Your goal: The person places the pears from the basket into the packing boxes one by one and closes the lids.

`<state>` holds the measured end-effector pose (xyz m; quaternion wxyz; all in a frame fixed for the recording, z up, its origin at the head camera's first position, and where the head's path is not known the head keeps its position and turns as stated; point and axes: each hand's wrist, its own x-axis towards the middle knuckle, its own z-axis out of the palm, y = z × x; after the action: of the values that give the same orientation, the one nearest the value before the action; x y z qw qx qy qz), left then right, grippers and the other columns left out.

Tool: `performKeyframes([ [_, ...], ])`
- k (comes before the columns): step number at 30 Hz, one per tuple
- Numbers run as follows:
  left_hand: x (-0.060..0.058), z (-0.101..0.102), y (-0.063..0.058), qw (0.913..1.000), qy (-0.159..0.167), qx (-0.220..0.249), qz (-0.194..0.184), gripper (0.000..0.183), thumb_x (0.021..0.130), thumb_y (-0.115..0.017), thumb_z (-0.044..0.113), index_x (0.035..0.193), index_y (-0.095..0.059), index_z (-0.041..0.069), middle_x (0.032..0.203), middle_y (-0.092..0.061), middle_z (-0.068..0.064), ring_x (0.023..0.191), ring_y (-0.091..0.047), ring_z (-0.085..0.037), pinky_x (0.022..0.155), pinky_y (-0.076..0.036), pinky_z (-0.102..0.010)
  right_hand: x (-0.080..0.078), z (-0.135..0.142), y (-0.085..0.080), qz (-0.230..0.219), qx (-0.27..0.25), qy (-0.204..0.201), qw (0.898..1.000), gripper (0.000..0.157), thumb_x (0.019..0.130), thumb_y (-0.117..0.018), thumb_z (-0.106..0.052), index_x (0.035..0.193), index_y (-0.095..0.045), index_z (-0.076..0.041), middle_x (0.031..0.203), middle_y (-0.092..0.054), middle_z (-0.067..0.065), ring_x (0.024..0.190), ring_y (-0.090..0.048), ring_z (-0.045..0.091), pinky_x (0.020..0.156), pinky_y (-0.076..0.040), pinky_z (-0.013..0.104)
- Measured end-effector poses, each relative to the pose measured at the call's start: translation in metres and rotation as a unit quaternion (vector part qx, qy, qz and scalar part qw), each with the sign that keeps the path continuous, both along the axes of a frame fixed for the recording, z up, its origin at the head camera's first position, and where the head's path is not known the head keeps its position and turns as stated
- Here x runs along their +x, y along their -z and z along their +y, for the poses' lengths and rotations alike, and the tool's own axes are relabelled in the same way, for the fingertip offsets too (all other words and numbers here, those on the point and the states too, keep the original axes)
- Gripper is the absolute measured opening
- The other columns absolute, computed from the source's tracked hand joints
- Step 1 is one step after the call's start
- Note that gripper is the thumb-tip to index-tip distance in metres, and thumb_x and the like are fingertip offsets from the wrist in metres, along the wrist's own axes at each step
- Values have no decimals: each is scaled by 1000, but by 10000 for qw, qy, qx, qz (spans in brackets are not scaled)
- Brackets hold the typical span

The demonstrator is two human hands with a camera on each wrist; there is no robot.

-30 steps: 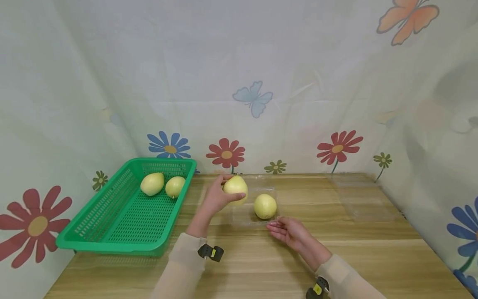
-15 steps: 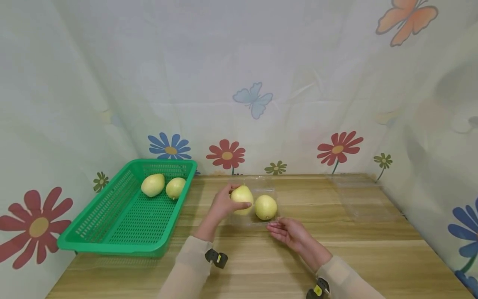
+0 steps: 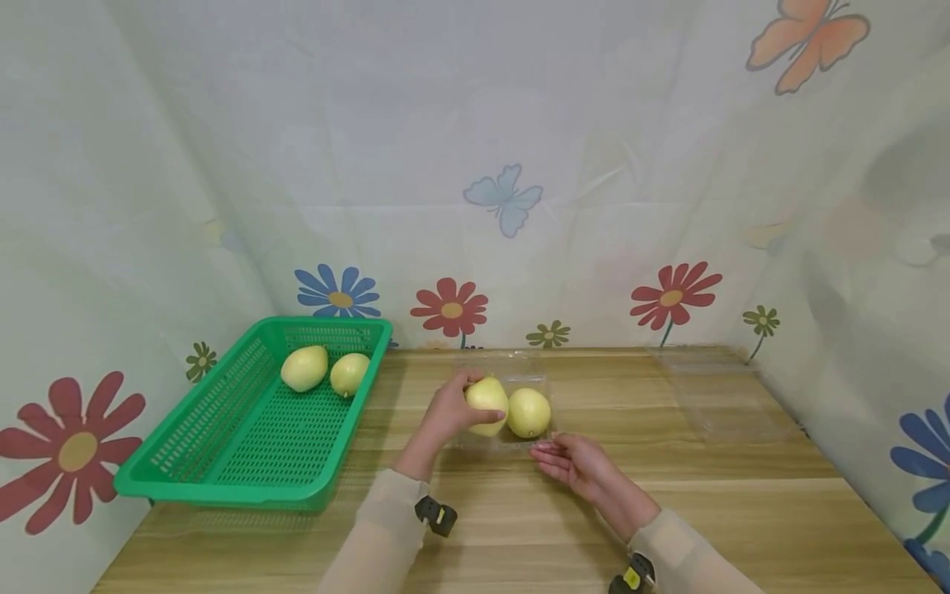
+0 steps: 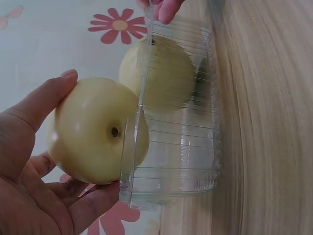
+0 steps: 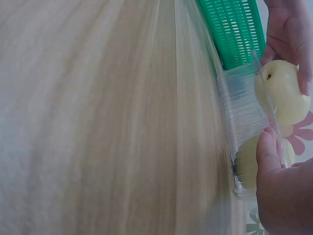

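My left hand [image 3: 447, 410] grips a pale yellow pear [image 3: 486, 406] with thumb and fingers around its sides. In the left wrist view the lower part of this pear [image 4: 93, 132] is at the rim of a clear plastic box [image 4: 168, 181], partly inside and above the floor of the box. A second pear [image 3: 529, 414] sits in the right part of the box, close beside the held one. At the box's front right corner my right hand [image 3: 580, 467] pinches the rim, the thumb [image 5: 267, 149] lying on the outer wall.
A green perforated basket [image 3: 223, 501] with two more pears [image 3: 304, 369] stands at the left. Another clear plastic container [image 3: 731, 400] lies at the far right of the wooden table [image 3: 519, 528]. A flower-printed curtain [image 3: 579, 247] hangs behind the table.
My left hand has moved right and down with the pear, from above the box's left side to within its rim, beside the other pear. My right hand has stayed at the corner.
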<state>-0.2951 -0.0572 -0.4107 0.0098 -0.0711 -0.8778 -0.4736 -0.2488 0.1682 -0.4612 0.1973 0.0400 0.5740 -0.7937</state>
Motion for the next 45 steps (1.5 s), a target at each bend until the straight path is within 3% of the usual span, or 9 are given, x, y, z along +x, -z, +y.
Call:
performKeyframes([
  [8,0,4,5,9998,122,-138,-29,68,75,-91,19,132,-60,-1,131,-66,-21,116,-64,-37,98,-54,-52,1,0,0,-17,71,-22,10000,41,109,-34,-9,134,-42,23,89,-75,1,87,-74,7,91,-61,25],
  [15,-3,6,9,9979,240,-594,18,70,75,-92,24,132,-60,0,130,-68,-19,116,-64,-36,99,-53,-51,0,1,-1,14,40,-83,10000,40,110,-33,-10,133,-42,22,89,-75,0,86,-74,6,87,-61,23],
  [23,-2,9,7,9963,157,-824,-168,68,74,-92,25,131,-60,3,129,-68,-18,113,-64,-34,98,-53,-51,1,-1,-2,23,126,-108,9999,41,109,-33,-9,134,-41,23,89,-74,0,87,-73,6,90,-61,24],
  [30,-1,10,5,9951,128,-980,-99,66,74,-93,24,128,-61,1,125,-69,-18,108,-65,-33,95,-54,-49,0,-2,-1,28,108,-96,9999,41,109,-33,-9,135,-40,23,89,-75,0,87,-73,6,91,-61,25],
  [45,-5,6,15,9899,214,-1401,84,69,72,-94,24,129,-65,-3,134,-64,-22,121,-61,-37,107,-51,-52,1,-2,1,72,68,-97,9999,40,110,-34,-9,133,-42,22,90,-76,0,87,-74,7,90,-61,25],
])
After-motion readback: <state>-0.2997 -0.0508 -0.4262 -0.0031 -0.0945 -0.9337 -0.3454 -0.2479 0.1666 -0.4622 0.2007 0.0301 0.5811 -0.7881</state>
